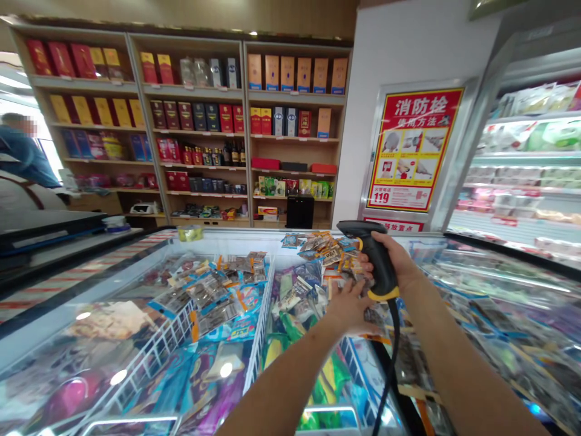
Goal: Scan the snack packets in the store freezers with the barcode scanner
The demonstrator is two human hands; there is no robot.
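Observation:
My right hand (397, 257) is wrapped round the grip of a black and yellow barcode scanner (380, 261); its cable hangs down between my forearms. Just to its left, my left hand (348, 309) is spread with the fingers apart, over small packaged goods in the chest freezer. Whether it touches them I cannot tell. Beyond the fingers lies a pile of small orange and brown packets (333, 251). Below and to the left, green and yellow ice cream wrappers (284, 330) fill a white wire compartment.
More packets (211, 293) lie heaped in the left wire basket (170, 330). Glass freezer lids (512, 284) flank both sides. Shelves of boxed bottles (195, 118) line the back wall, beside a red fire hydrant sign (415, 151). A person (27, 151) is at the far left.

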